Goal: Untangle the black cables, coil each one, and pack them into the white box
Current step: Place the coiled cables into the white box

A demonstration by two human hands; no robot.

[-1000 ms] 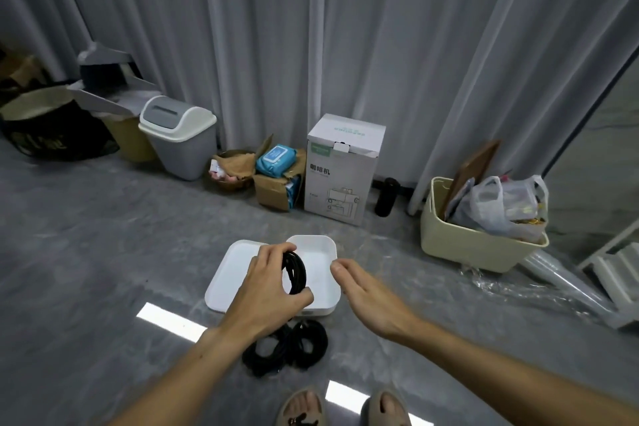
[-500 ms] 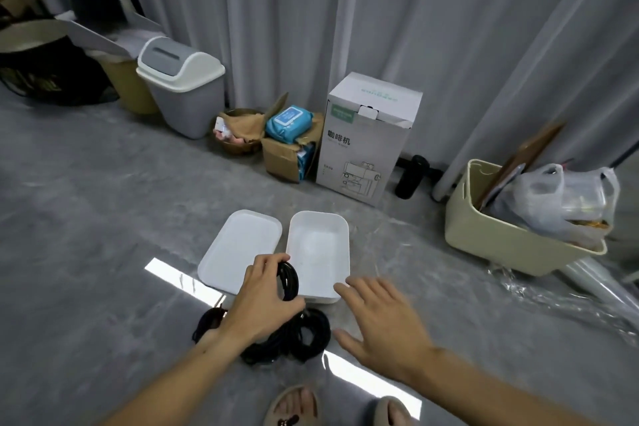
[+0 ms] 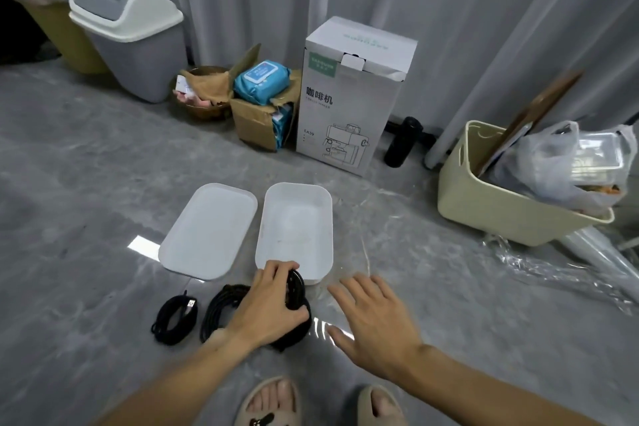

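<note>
On the grey floor [image 3: 103, 183] an open white box [image 3: 297, 218] is set beside its lid [image 3: 207, 232]. Two coiled black cables [image 3: 174, 320] are laid near the box's front. A third coil [image 3: 295, 287] is gripped by the left hand [image 3: 269, 304] at the box's near edge. The right hand [image 3: 373, 318] is held flat, fingers spread, gripping nothing.

Open white plastic box [image 3: 295, 218] just ahead of my left hand [image 3: 268, 304]; top unobstructed, inside bare. White flat lid [image 3: 207, 230] lies beside its left wall. Loose black cable coils [image 3: 193, 316] crowd floor under my left wrist. Grey floor [image 3: 432, 270] right of box open beyond my right hand [image 3: 373, 318].
</note>
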